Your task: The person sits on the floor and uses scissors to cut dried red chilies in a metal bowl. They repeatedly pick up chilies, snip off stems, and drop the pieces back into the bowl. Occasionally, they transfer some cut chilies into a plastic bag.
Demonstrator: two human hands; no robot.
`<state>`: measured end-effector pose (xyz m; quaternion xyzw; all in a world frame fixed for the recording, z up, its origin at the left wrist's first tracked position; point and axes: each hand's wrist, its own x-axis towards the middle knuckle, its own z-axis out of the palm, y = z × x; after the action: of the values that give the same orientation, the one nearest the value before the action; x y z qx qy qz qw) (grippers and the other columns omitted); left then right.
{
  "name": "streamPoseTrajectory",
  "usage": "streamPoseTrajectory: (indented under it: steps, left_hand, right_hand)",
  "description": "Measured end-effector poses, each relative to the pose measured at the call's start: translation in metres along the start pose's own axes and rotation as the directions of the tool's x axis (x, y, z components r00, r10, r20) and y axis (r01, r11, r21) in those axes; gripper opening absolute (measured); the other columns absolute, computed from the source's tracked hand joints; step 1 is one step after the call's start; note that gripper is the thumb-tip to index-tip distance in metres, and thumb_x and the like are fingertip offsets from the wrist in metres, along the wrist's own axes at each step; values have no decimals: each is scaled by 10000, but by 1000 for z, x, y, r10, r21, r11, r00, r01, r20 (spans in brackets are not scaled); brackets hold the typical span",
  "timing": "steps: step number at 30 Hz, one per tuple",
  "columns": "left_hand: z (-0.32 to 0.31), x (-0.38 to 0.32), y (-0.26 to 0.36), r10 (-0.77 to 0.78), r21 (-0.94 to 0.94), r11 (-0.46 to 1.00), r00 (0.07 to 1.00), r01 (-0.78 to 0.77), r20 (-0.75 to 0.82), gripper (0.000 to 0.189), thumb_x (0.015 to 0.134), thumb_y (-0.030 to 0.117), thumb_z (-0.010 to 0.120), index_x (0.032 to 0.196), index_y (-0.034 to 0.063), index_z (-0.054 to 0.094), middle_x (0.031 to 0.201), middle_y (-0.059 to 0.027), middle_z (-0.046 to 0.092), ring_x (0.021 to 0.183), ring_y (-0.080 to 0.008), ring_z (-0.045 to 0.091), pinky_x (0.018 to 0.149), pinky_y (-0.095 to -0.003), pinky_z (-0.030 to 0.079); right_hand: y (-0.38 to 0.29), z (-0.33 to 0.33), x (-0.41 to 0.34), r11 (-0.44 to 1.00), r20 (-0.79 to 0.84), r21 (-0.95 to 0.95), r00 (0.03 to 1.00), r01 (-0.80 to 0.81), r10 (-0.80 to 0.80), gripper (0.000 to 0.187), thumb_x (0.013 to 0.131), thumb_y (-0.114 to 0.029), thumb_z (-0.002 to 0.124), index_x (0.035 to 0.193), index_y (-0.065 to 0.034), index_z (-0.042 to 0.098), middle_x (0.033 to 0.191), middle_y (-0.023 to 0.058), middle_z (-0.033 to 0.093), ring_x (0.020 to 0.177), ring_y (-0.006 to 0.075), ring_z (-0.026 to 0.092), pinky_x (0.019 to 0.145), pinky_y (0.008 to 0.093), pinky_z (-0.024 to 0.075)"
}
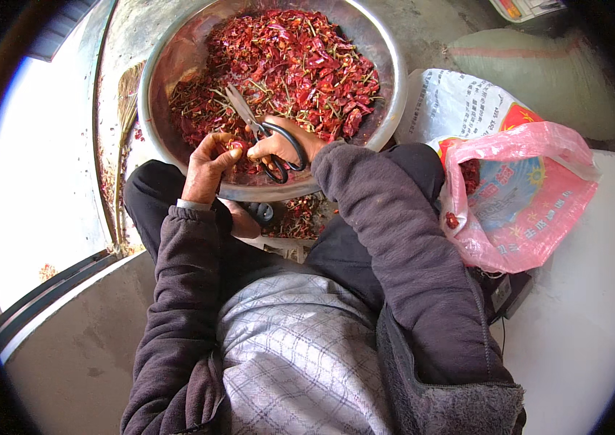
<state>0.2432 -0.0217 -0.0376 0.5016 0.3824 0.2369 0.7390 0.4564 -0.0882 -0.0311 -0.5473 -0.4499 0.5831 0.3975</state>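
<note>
A wide metal basin (394, 92) stands before my knees, heaped with cut dried red chili peppers (307, 65) and their stems. Over its near side, my left hand (211, 162) pinches a piece of red chili (237, 145) between thumb and fingers. My right hand (286, 144) holds a pair of scissors with black handles (299, 149). Their metal blades (241, 106) point up and to the left, over the chilies, slightly parted at the tips. Both hands are close together, the thumbs almost meeting.
On the right a pink woven plastic bag (549, 228) gapes, with dark red chilies (469, 175) inside. Behind it lies a full pale sack (536, 76). A straw broom (129, 92) leans left of the basin. Chili scraps (299, 217) litter the floor between my legs.
</note>
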Motion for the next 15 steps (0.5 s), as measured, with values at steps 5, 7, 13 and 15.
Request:
streamPoseTrajectory:
  steps: [5,7,13,15]
  left_hand:
    - [5,-16,-4,63,-31,998,995,-61,73,369,910,110,775,1232,44,608,1017,-2,674,877,-83,604,710,-215,488]
    - [5,-21,-3,44,-13,999,991,-43,128,323,928,128,765,1202,27,627,988,-4,670,889,-82,614,759,-226,509]
    - [-2,-31,-2,45,-50,998,979,-36,198,168,964,94,688,1114,40,635,928,-10,675,755,-57,569,667,-196,441]
    - [-4,-35,0,81,-172,984,970,-41,231,147,964,98,686,1084,43,622,874,-11,654,682,-60,532,609,-203,420]
  right_hand:
    - [4,25,-20,938,-62,337,992,-79,106,405,862,-123,707,1218,19,578,855,66,659,705,153,649,625,294,512]
    - [3,35,-29,886,-105,454,982,-93,157,396,825,-166,727,1154,18,606,808,90,666,657,172,635,588,317,493]
    - [-20,52,-53,860,-139,508,981,-48,137,332,842,-150,703,1127,-5,615,826,66,669,654,133,625,592,274,494]
    - [-31,59,-59,823,-120,567,987,-17,103,321,853,-141,690,1134,-5,612,824,66,668,648,121,623,584,259,495]
